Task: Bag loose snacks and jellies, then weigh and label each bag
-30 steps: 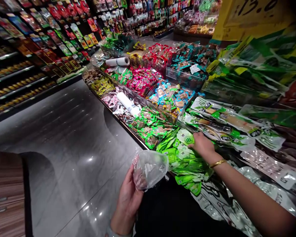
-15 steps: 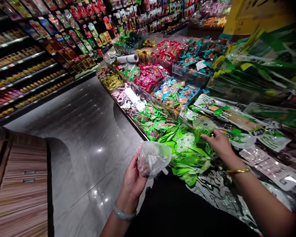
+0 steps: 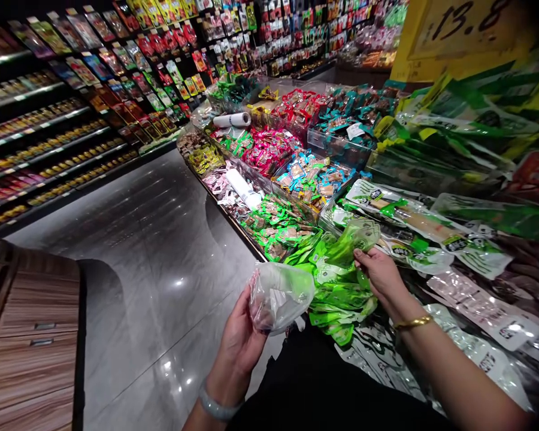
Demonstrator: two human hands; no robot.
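My left hand [image 3: 242, 335] is closed around a clear plastic bag [image 3: 282, 298], held in front of the display's near edge. Something pale shows through the bag, too unclear to name. Over the pile of green snack packets [image 3: 341, 302], my right hand [image 3: 379, 272] pinches a green packet [image 3: 362, 234] between thumb and fingers. A gold bangle circles my right wrist, and a pale bangle my left. Vacuum-packed food in clear and green wrappers [image 3: 424, 224] lies just beyond the right hand.
Bins of small wrapped snacks [image 3: 272, 149] stretch away ahead, with rolls of white bags [image 3: 243, 187] on them. A yellow price sign [image 3: 458, 36] stands at back right. Stocked shelves [image 3: 49, 129] line the left, and a wooden cabinet [image 3: 31, 359] stands at lower left.
The view has shifted slightly, bringing the price sign's digits into sight. My right hand, still pinching the green packet, sits a little left and lower. My left hand keeps the bag.
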